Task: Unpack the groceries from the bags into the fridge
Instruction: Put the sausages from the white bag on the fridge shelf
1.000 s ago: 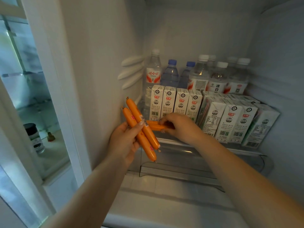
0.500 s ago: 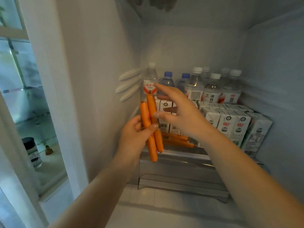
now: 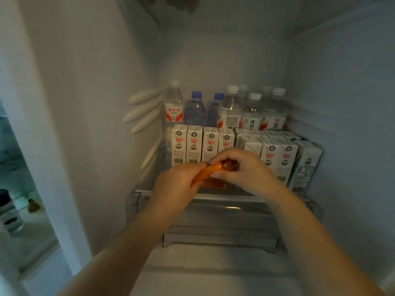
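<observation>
Both hands lowered to shelf front, right hand [image 3: 243, 167] now gripping sausage [image 3: 210, 170] with left hand [image 3: 179, 182]

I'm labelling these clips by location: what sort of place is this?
The inside of a household fridge, probably in a kitchen: clear plastic water bottles and white drink cartons fill a glass shelf, where both hands hold orange wrapped sausages.

A dim white cabinet interior with a lit glass unit at its left.

The pale walls [image 3: 89, 103] and ceiling [image 3: 224, 16] stood in weak grey light. Three white ribs [image 3: 143, 112] stuck out of the left wall. Beyond the white frame [image 3: 42, 167], glass shelves [image 3: 32, 214] glowed bluish and carried a dark-capped jar [image 3: 7, 212] and a small brown object [image 3: 33, 205].
</observation>
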Demonstrator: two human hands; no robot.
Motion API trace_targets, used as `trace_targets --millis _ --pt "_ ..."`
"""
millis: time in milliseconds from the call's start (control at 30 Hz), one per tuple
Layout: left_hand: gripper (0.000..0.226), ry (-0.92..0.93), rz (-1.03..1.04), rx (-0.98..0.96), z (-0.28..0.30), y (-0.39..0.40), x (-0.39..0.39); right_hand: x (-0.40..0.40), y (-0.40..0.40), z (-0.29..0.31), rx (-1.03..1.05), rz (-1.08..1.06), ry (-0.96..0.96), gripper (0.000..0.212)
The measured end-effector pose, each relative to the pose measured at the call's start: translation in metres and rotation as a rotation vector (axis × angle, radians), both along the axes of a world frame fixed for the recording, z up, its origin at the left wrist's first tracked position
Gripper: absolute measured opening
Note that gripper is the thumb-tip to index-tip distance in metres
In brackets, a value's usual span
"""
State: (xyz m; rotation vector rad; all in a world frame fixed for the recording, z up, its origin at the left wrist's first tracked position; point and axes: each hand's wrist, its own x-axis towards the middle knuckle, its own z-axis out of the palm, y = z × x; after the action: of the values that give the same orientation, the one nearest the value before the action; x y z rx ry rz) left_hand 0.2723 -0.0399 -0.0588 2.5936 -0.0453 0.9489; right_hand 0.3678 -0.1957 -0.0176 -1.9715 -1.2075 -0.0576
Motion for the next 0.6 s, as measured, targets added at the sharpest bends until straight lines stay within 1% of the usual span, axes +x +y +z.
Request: trace_targets --millis 100,200,333,500,600 --pt "0.043 -0.013 -0.001 0.061 -0.011 0.0 0.002 0.001 -0.005 -0.02 0.021 -0.018 0.09 0.025" --pt "0.045 0.036 -0.028 0.073 -0.018 0.0 0.002 0.003 -0.011 -0.034 -0.01 -0.042 0.121 0.026" --pt "0.039 0.009 -0.037 0.106 -0.027 0.006 -0.003 0.006 -0.012 -0.045 -0.072 -0.055 0.071 0.028" --pt "0.042 0.026 0.019 0.159 -0.036 0.014 -0.011 0.005 -0.01 -0.051 -0.107 -0.08 -0.034 0.03" --pt "0.043 0.053 0.088 0.098 -0.043 0.023 -0.015 0.002 -0.011 -0.053 -0.139 -0.13 -0.123 0.029"
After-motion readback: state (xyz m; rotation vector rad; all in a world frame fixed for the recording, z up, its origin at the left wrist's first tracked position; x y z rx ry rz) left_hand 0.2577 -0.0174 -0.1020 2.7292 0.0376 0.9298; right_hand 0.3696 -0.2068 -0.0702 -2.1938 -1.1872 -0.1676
